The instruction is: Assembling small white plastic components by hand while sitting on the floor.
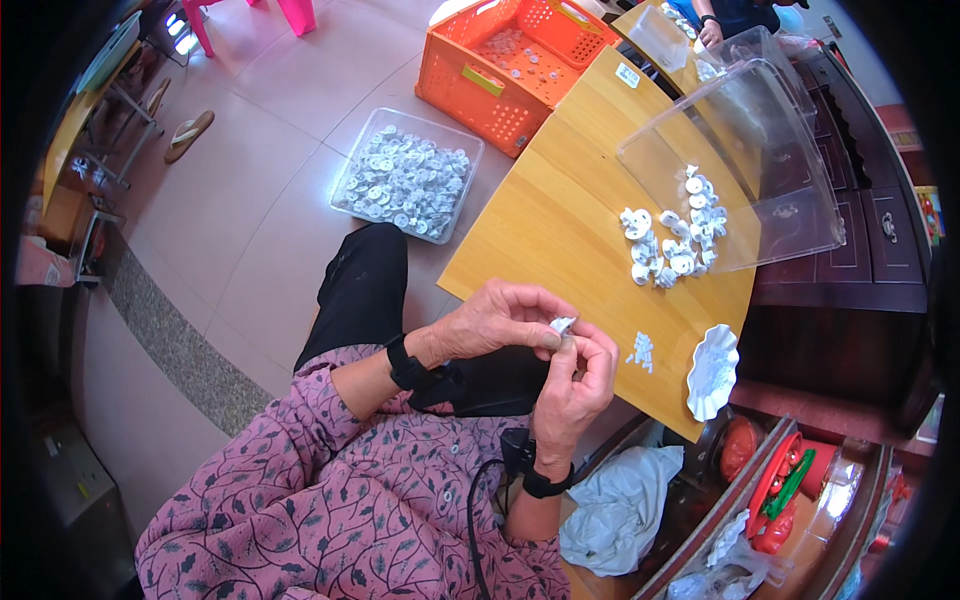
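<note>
Over the near edge of the wooden table (540, 215), my left hand (500, 318) pinches a small white plastic part (562, 325) between thumb and fingers. My right hand (580, 380) is closed at the same part, thumb and fingertips pressed together; whether it grips a separate tiny piece is hidden. Just right of my hands lies a small heap of thin white pieces (641, 350). Farther off on the table sits a loose pile of white round plastic parts (680, 235). A white scalloped dish (712, 372) with small pale pieces stands at the table's right edge.
A clear bin (472, 190) full of white parts stands on the floor, near an orange crate (465, 100). A large clear plastic box (800, 215) lies tipped beyond the pile. An open drawer (830, 520) is at lower right. Another person's hand (711, 34) shows far right.
</note>
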`<state>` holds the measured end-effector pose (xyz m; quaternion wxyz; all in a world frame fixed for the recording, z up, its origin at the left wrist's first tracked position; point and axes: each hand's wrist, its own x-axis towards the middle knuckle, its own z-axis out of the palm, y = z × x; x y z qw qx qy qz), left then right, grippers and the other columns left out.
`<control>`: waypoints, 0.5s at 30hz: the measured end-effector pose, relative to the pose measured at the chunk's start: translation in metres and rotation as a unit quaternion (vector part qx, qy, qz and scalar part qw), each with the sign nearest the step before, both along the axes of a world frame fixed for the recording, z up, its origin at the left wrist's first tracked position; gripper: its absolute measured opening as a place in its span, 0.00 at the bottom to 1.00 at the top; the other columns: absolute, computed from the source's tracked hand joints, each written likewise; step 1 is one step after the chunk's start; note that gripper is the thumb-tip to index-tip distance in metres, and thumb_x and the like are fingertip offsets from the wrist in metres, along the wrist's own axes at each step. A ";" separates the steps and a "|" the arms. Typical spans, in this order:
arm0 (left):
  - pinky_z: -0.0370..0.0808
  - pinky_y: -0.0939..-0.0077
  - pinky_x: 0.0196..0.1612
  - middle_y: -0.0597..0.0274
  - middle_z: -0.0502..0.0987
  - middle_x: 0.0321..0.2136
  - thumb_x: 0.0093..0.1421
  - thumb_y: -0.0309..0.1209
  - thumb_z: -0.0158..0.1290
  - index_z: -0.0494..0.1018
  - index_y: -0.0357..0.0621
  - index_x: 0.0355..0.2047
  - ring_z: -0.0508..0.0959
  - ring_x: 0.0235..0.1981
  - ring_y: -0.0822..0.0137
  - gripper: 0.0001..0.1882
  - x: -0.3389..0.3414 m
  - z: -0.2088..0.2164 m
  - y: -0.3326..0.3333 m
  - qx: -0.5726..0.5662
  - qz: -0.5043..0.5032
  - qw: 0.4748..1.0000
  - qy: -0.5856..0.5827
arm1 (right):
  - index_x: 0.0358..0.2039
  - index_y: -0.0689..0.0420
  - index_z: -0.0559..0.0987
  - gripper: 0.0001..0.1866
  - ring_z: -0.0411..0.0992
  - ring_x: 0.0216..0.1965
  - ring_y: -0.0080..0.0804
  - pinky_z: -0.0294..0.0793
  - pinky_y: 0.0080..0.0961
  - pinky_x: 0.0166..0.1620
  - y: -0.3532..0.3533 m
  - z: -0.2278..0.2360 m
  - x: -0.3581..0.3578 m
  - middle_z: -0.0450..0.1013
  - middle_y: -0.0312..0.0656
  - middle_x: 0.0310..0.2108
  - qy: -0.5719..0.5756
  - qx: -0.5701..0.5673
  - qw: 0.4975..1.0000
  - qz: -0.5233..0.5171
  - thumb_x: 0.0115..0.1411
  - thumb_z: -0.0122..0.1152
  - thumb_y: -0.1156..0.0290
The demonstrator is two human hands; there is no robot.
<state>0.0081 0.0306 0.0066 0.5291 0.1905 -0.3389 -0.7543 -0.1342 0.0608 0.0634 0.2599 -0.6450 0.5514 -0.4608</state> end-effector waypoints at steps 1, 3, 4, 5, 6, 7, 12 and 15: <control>0.79 0.79 0.45 0.60 0.80 0.40 0.61 0.24 0.61 0.74 0.32 0.52 0.80 0.39 0.74 0.19 0.000 0.000 0.000 0.001 -0.005 1.000 0.004 | 0.32 0.63 0.74 0.02 0.75 0.35 0.36 0.79 0.29 0.34 -0.001 -0.001 -0.001 0.73 0.50 0.40 0.012 -0.011 1.000 0.000 0.62 0.57 0.81; 0.79 0.79 0.45 0.60 0.80 0.40 0.62 0.24 0.61 0.74 0.32 0.52 0.80 0.39 0.74 0.19 0.000 0.000 0.000 0.001 -0.011 1.000 0.008 | 0.32 0.63 0.74 0.02 0.75 0.35 0.36 0.79 0.28 0.33 -0.001 -0.001 -0.002 0.73 0.50 0.40 0.025 -0.022 0.999 -0.001 0.62 0.57 0.81; 0.80 0.78 0.45 0.60 0.80 0.40 0.62 0.24 0.60 0.74 0.32 0.52 0.80 0.39 0.73 0.19 0.001 0.001 0.000 0.002 -0.008 1.000 0.004 | 0.31 0.63 0.73 0.02 0.75 0.35 0.36 0.79 0.29 0.33 -0.001 0.001 0.000 0.73 0.50 0.40 0.033 -0.022 0.999 -0.001 0.62 0.57 0.81; 0.80 0.78 0.45 0.60 0.80 0.40 0.62 0.24 0.60 0.74 0.32 0.52 0.80 0.39 0.73 0.18 0.001 0.001 0.001 0.003 -0.006 1.000 0.001 | 0.31 0.63 0.73 0.02 0.75 0.35 0.36 0.79 0.29 0.33 -0.001 0.004 0.001 0.73 0.51 0.40 0.041 -0.023 0.999 -0.001 0.62 0.58 0.81; 0.80 0.78 0.45 0.60 0.80 0.40 0.62 0.24 0.60 0.74 0.32 0.52 0.80 0.39 0.73 0.18 0.001 0.001 0.001 0.004 -0.005 1.000 0.001 | 0.31 0.63 0.73 0.02 0.75 0.35 0.36 0.79 0.29 0.33 0.000 0.005 0.002 0.73 0.51 0.40 0.041 -0.022 0.999 0.001 0.62 0.58 0.81; 0.80 0.78 0.46 0.60 0.80 0.41 0.62 0.24 0.60 0.74 0.32 0.52 0.80 0.40 0.73 0.18 0.001 0.000 0.001 0.003 -0.006 1.000 0.002 | 0.32 0.63 0.73 0.02 0.75 0.35 0.36 0.79 0.30 0.34 0.000 0.007 0.003 0.73 0.51 0.41 0.041 -0.014 0.999 -0.003 0.61 0.58 0.81; 0.79 0.78 0.47 0.62 0.80 0.41 0.61 0.24 0.61 0.75 0.33 0.52 0.79 0.42 0.75 0.18 0.001 0.001 0.001 0.001 0.000 1.000 -0.007 | 0.32 0.63 0.73 0.02 0.75 0.36 0.38 0.79 0.31 0.34 0.000 0.009 0.005 0.73 0.51 0.41 0.054 -0.020 0.998 -0.004 0.61 0.58 0.81; 0.78 0.78 0.47 0.63 0.80 0.41 0.61 0.23 0.62 0.75 0.34 0.51 0.78 0.42 0.75 0.18 0.001 0.004 0.001 -0.001 0.002 1.000 -0.019 | 0.33 0.63 0.73 0.02 0.75 0.35 0.38 0.80 0.29 0.32 -0.001 0.003 0.002 0.73 0.51 0.41 0.089 -0.059 0.994 0.009 0.61 0.57 0.81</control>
